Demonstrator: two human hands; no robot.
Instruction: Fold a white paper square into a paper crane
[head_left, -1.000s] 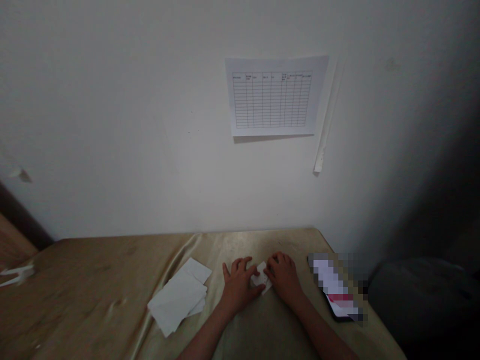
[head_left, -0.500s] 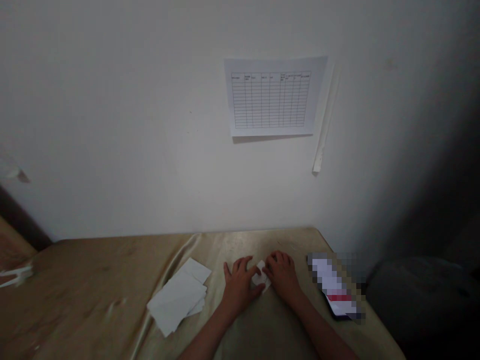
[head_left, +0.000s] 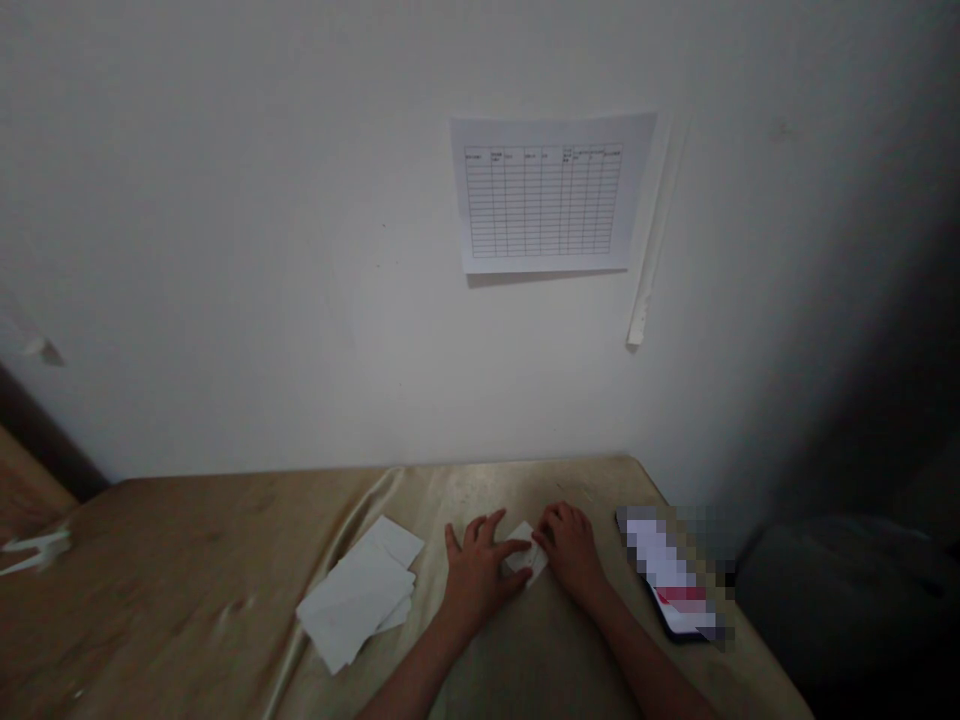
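White sheets (head_left: pixel 360 595) lie in a loose pile on the gold cloth (head_left: pixel 187 560), set aside, it seems, to leave me elbow room. My left hand (head_left: pixel 476 575) is spread, thumb and forefinger apart on the small folded paper (head_left: pixel 535 563) between my hands, probably to steady it. My right hand (head_left: pixel 571 550) curls in at its right side; whether it pinches, I can't tell. Farther right, a phone (head_left: pixel 666 572) lies near the cloth's edge.

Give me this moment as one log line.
left hand: on small paper; right hand: at its right edge; paper stack: left of hands; phone: right of hands
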